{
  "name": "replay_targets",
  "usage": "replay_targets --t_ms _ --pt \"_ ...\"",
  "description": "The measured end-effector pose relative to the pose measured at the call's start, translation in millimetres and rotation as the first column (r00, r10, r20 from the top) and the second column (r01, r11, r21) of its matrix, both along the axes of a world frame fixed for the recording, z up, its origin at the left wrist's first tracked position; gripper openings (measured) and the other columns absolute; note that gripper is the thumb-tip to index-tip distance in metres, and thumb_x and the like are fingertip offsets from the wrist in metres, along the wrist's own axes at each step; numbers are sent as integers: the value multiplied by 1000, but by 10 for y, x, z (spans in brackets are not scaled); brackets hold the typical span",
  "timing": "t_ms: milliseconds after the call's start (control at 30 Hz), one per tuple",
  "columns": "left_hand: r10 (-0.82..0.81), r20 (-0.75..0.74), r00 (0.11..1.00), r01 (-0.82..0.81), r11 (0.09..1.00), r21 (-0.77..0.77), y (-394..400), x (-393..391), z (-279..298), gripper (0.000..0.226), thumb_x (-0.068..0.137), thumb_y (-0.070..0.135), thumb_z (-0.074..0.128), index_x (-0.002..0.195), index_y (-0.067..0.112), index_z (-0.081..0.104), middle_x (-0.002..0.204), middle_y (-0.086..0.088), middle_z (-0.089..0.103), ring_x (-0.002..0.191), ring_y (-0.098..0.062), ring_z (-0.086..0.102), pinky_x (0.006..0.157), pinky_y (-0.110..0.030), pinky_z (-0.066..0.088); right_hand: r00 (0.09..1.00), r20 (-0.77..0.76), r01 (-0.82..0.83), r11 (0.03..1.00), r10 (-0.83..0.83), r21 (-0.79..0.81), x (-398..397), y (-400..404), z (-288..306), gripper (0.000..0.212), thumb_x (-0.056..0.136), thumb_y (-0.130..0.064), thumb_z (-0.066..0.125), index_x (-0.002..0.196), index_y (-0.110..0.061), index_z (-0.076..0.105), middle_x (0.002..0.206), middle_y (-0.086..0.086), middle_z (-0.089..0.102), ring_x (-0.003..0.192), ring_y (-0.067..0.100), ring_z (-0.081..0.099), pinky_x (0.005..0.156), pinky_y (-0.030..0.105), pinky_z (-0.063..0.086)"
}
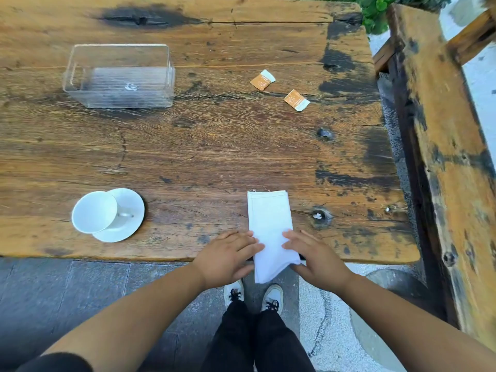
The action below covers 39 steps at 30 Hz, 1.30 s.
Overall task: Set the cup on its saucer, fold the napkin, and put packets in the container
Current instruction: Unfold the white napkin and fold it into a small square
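Nearest us, at six o'clock on the table's [214, 146] front edge, our left hand [228, 257] and right hand [315, 257] lie on the near end of the white napkin [268, 218], fingers spread and nearly flat, pressing on the cloth from either side rather than pinching it; whether the thumbs grip its edges underneath we cannot tell. The napkin is a long narrow strip, and its near corner hangs past the table edge, so if we lift our palms carelessly the overhang may drag it off, or the layers may slip apart and spoil the fold. Out at nine o'clock the cup [94, 212] sits on the saucer [128, 214] but leans toward us over the rim, not centred; we judge that a knock of the table or a sleeve could roll it off. Farther, at one o'clock, two orange packets [263, 80] [296, 100] lie loose, well apart from the clear container [118, 76] at eleven o'clock, which looks empty; being light, they could blow away outdoors, and reaching across risks brushing the napkin.
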<state>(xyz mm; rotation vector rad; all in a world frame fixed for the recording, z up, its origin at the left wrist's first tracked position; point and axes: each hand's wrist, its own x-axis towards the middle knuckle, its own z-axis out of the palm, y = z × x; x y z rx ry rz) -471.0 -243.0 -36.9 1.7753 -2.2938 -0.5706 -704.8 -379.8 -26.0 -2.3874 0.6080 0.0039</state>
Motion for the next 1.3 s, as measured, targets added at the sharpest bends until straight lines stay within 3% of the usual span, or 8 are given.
replay_targets --t_ms 133,267,400,667,800,1067,1233,1300 --pt "217 -180 959 -189 969 162 -74 -10 66 36 94 35 47 124 19 56 129 -3 61 125 -19 49 103 -37 37 979 -11 203 961 -205 187 119 -77 120 25 90 -32 58 113 -21 62 119 -2 65 104 18 61 84 35 50" --pt "526 -364 769 -414 843 343 -260 -62 198 32 97 43 39 95 18 59 88 -3 65 80 -18 56 68 -34 42 917 -102 398 859 -386 323 226 -210 151 19 91 -45 52 100 -30 61 91 -10 69 82 11 63 70 29 48" --pt "670 -280 688 -526 726 443 -455 -24 185 29 98 36 42 107 16 60 100 -5 69 88 -25 61 73 -35 47 867 -161 496 786 -472 369 404 -325 117 14 92 -35 55 89 -22 59 88 -4 71 82 16 64 74 32 49" --pt "707 -68 704 -584 630 511 -755 4 127 29 99 39 38 86 16 50 87 -12 65 76 -30 58 62 -37 42 792 -317 588 792 -522 166 628 -439 44 20 94 -37 50 89 -18 52 77 4 65 71 25 58 61 35 42" --pt "713 -24 700 -600 606 522 -803 17 103 33 98 40 38 90 13 55 88 -10 66 78 -29 58 66 -38 45 770 -349 599 795 -535 102 673 -459 12 21 94 -38 50 88 -17 50 69 1 61 68 25 57 55 34 37" --pt "720 61 691 -649 582 490 -866 24 50 37 97 42 39 71 17 46 75 -12 64 64 -28 54 52 -34 33 753 -402 546 836 -521 -60 777 -508 -44 26 95 -40 45 92 -14 48 67 3 59 68 30 58 49 33 35" --pt "726 177 665 -733 587 344 -938 9 70 30 94 44 42 102 15 46 93 -9 65 75 -31 60 55 -34 37 761 -388 438 853 -520 -283 813 -446 -72 33 93 -42 43 107 -12 40 87 12 69 73 33 67 48 33 35" --pt "709 180 682 -731 656 188 -906 -11 114 35 91 42 51 107 13 44 101 -11 56 81 -33 60 57 -34 39 796 -325 400 846 -511 -351 807 -424 -60 34 91 -40 49 107 -10 43 96 13 64 77 34 66 52 33 36"
